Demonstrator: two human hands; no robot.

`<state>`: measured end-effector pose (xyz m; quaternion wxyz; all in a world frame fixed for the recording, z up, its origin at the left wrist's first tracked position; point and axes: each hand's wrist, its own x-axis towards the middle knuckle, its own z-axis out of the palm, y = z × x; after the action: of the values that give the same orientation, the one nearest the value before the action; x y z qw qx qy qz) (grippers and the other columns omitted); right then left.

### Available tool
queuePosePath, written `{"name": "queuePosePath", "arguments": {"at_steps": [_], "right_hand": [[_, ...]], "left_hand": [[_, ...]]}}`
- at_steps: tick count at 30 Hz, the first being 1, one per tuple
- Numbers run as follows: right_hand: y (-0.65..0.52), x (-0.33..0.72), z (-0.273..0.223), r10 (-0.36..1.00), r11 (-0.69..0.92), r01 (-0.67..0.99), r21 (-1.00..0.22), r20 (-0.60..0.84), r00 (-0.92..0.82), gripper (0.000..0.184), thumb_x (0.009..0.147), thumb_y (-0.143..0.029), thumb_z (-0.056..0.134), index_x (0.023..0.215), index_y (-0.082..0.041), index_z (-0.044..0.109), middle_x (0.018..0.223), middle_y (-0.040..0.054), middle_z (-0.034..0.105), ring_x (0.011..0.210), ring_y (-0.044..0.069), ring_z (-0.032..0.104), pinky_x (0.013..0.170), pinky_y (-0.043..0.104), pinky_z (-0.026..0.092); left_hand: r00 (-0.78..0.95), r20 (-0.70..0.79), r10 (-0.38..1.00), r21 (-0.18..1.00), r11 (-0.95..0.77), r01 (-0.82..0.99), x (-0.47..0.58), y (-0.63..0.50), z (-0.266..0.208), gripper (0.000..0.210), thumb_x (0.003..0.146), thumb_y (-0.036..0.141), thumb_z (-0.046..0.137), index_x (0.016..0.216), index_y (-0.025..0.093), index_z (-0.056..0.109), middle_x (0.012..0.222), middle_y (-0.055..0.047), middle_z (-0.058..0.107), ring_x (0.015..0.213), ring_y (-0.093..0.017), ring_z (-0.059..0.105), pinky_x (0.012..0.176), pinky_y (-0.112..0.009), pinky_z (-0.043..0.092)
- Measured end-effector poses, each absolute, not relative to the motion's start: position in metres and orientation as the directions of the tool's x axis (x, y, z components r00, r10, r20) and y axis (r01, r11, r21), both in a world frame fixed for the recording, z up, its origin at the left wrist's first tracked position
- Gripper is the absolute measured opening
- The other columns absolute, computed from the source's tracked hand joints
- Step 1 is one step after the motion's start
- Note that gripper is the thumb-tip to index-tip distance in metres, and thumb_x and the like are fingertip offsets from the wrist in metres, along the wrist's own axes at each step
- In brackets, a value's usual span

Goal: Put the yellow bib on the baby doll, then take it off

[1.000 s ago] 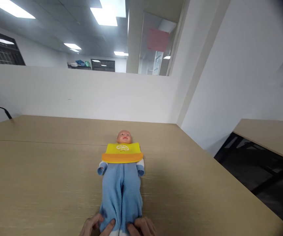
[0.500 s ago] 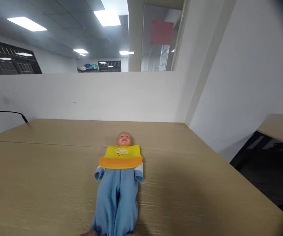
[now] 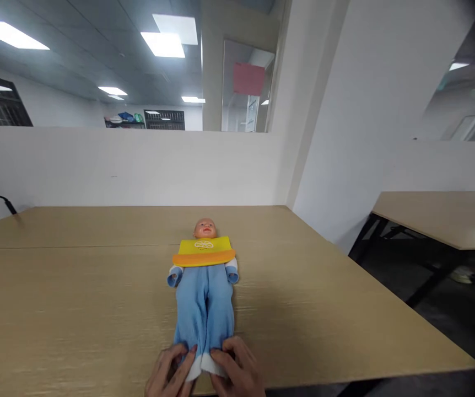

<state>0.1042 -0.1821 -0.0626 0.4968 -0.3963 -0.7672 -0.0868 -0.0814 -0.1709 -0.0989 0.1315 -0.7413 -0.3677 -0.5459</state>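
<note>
Office with white partition, wooden worktop, doll lying face-up in yellow bib — left hand and right hand, each grip clamped on the doll's feet

Matt wood-grain table, soft fleecy blue cloth suit, smooth glossy yellow bib, plastic doll head

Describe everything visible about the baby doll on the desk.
The baby doll lies face up along the wooden desk, head away from the camera. Its bare head looks like plastic, with a smiling face. It wears a soft light blue suit with white cuffs, and a yellow bib with an orange pocket rim and a white citrus print covers its chest. The left hand and right hand grip the feet at the near desk edge.
</note>
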Motion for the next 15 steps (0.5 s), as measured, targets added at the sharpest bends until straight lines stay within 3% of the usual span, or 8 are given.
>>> {"name": "queuePosePath", "arguments": {"at_steps": [7, 11, 15], "right_hand": [[-0.196, 0.103, -0.062, 0.662, 0.572, 0.762, -0.303, 0.720, -0.210, 0.022, 0.077, -0.012, 0.057, 0.097, -0.020, 0.062, 0.078, 0.0032, 0.053, 0.069, 0.015, 0.056, 0.061, 0.023, 0.049], [-0.198, 0.113, -0.069, 0.663, 0.535, 0.798, -0.277, 0.723, -0.194, 0.041, 0.075, -0.009, 0.051, 0.114, -0.020, 0.057, 0.084, 0.0052, 0.058, 0.071, 0.017, 0.060, 0.062, 0.026, 0.052], [-0.196, 0.118, -0.075, 0.686, 0.527, 0.793, -0.306, 0.704, -0.184, 0.057, 0.069, -0.006, 0.046, 0.125, -0.018, 0.049, 0.084, 0.0047, 0.061, 0.071, 0.017, 0.061, 0.061, 0.026, 0.052]], "left_hand": [[0.224, 0.843, 0.489, 0.200, -0.672, 0.713, -0.093, -0.187, -0.091, 0.039, 0.087, 0.010, 0.054, 0.124, 0.023, 0.060, 0.104, -0.010, 0.061, 0.091, -0.018, 0.062, 0.078, -0.028, 0.055], [0.195, 0.847, 0.495, 0.151, -0.574, 0.805, -0.089, -0.191, -0.088, 0.043, 0.085, 0.011, 0.057, 0.125, 0.027, 0.058, 0.112, -0.012, 0.057, 0.098, -0.022, 0.059, 0.084, -0.037, 0.053], [0.287, 0.818, 0.499, 0.069, -0.580, 0.812, -0.082, -0.188, -0.076, 0.043, 0.084, 0.011, 0.058, 0.123, 0.028, 0.060, 0.121, -0.014, 0.053, 0.106, -0.027, 0.056, 0.084, -0.043, 0.052]]}}
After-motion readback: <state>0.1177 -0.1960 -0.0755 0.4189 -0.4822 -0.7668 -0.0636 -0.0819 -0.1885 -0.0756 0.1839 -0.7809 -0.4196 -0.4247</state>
